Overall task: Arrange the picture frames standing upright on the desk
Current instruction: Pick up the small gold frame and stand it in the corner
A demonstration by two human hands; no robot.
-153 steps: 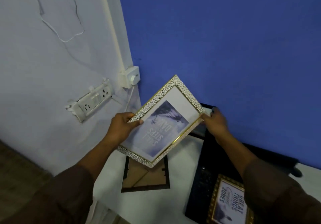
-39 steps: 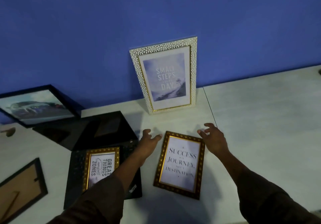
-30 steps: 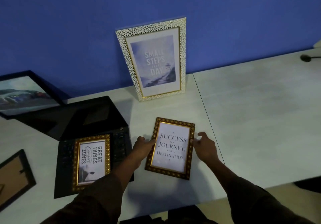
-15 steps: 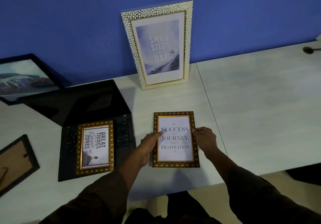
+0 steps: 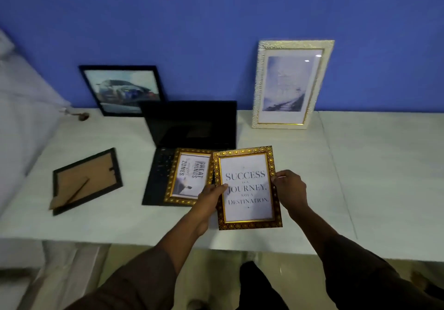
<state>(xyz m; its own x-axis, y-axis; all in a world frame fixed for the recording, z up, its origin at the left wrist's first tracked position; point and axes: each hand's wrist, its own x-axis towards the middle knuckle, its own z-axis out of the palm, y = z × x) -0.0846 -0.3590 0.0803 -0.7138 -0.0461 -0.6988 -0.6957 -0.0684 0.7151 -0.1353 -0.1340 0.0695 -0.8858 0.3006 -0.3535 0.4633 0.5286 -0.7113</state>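
A gold-and-brown "Success" frame (image 5: 247, 188) is held above the white desk (image 5: 374, 170), face toward me. My left hand (image 5: 211, 195) grips its left edge and my right hand (image 5: 289, 187) grips its right edge. A white pebbled frame (image 5: 292, 85) stands upright against the blue wall. A black frame with a car picture (image 5: 122, 89) leans on the wall at the left. A second gold frame, "Great Things" (image 5: 189, 177), lies flat on an open laptop. A black frame (image 5: 86, 181) lies face down at the left, its stand showing.
The open black laptop (image 5: 189, 127) sits mid-desk with its screen tilted back. A small dark object (image 5: 83, 116) lies near the wall at the left. The desk's front edge runs just below my hands, with floor beneath.
Both hands closed on the "Success" frame and lifted it off the desk. The view swung left, bringing the car frame and the face-down frame into sight.
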